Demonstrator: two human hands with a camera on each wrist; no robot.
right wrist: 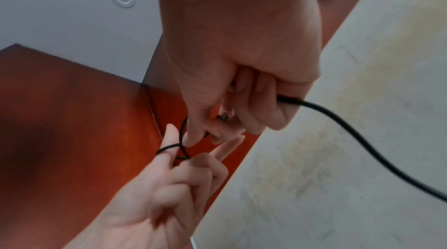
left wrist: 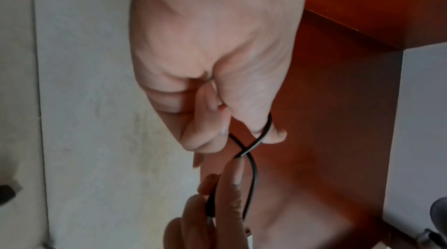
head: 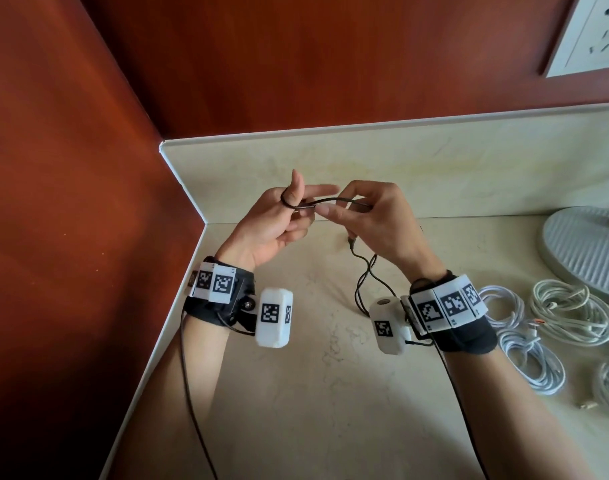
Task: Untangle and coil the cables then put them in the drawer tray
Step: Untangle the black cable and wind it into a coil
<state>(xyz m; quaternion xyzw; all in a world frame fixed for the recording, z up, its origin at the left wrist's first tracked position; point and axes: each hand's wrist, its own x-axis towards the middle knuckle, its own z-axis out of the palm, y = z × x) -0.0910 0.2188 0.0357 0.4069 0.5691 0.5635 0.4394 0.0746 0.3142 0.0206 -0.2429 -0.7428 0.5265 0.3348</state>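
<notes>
Black cable (head: 325, 201) spans the two hands held above the tabletop (head: 296, 393): one turn is looped round the raised thumb of the left hand (head: 272, 225), whose other fingers lie loosely extended with the strand crossing just at their tips. The right hand (head: 376, 223) has its grip pinched on the cable a little beyond that crossing, and the free length trails from under its palm down to the tabletop. This looks like the start of coiling, the thumb serving as an anchor. Next, the right grip probably needs to slide back along the slack and lay another turn beside the first, keeping light tension. White cables (head: 570, 313) lie off past the right wrist; no drawer tray is in view.
</notes>
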